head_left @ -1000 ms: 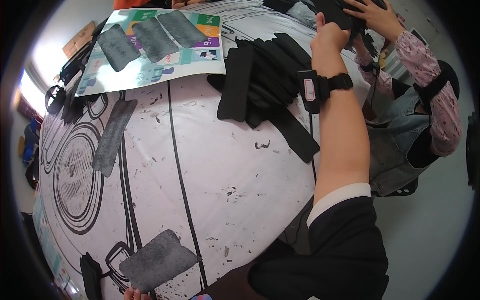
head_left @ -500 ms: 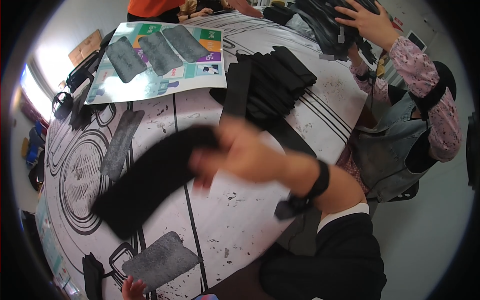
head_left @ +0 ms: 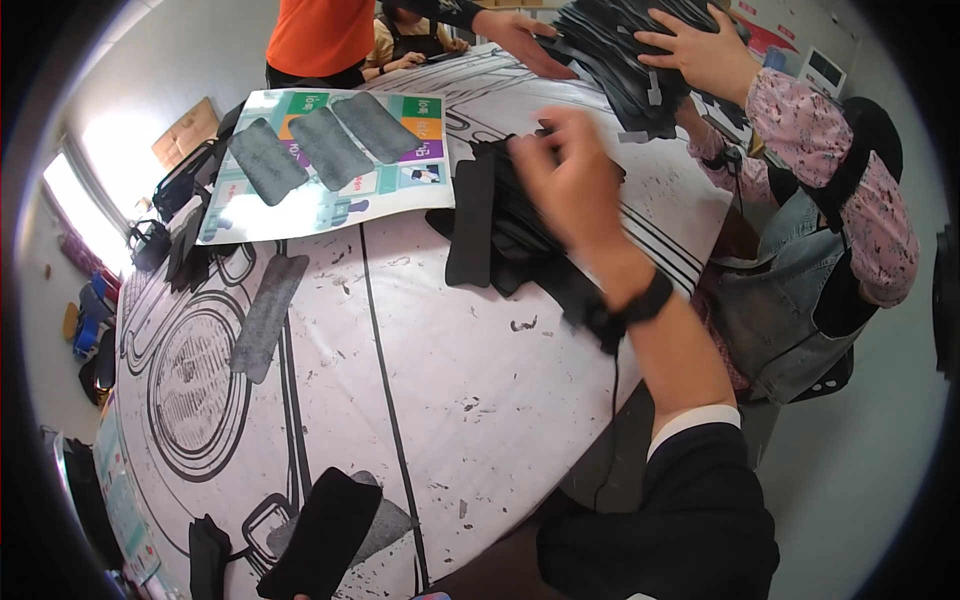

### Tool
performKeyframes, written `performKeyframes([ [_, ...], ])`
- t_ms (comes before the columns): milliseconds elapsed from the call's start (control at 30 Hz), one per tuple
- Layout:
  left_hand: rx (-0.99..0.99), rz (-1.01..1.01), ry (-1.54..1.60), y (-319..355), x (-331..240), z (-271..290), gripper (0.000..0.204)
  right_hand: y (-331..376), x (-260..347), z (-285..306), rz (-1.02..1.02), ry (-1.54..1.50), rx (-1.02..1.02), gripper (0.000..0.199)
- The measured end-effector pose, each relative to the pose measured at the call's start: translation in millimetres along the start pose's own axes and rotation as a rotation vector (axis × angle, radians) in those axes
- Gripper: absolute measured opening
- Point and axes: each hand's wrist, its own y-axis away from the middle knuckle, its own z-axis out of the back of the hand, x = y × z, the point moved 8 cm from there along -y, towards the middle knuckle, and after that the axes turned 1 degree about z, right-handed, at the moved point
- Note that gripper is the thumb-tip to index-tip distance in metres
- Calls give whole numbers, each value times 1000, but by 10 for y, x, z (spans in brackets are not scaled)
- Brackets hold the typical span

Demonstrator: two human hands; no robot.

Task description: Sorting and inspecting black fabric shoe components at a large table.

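My right hand [head_left: 575,185], smeared by motion, is over a pile of flat black fabric pieces [head_left: 515,250]; whether its fingers hold one cannot be made out. At the lower edge, a black fabric piece [head_left: 322,535] lies across a grey, mottled rounded piece [head_left: 385,535], partly covering it. Only a sliver of my left hand [head_left: 301,597] shows beside the black piece's lower end, its fingers hidden. Another grey piece [head_left: 268,320] lies farther left. Three grey pieces [head_left: 332,150] rest on a colourful printed sheet [head_left: 400,205].
The table cover [head_left: 480,400] is white with black line drawings. At right, a person in floral sleeves [head_left: 805,130] holds a black bundle [head_left: 610,65]; another person's hand [head_left: 525,40] touches it. An orange-shirted person [head_left: 318,40] stands at the far side. Black folded items [head_left: 208,555] lie lower left.
My right hand has gone from the middle of the table up to the black pile. The black piece it carried now lies over the grey piece near my left hand.
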Motion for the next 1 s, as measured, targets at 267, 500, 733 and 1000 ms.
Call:
performKeyframes([
  [267,-5,-18,-154,-3,13,73,29,-650,-1295,945,149,701,-488,36],
  [500,19,31,-163,49,117,115,23,-328,-1563,257,149,618,374,23],
  [733,-40,134,-236,-23,44,31,23,-889,-998,64,559,1012,196,11],
  [1000,-78,123,-273,-36,40,17,26,-1782,-1601,-320,483,1663,289,25],
])
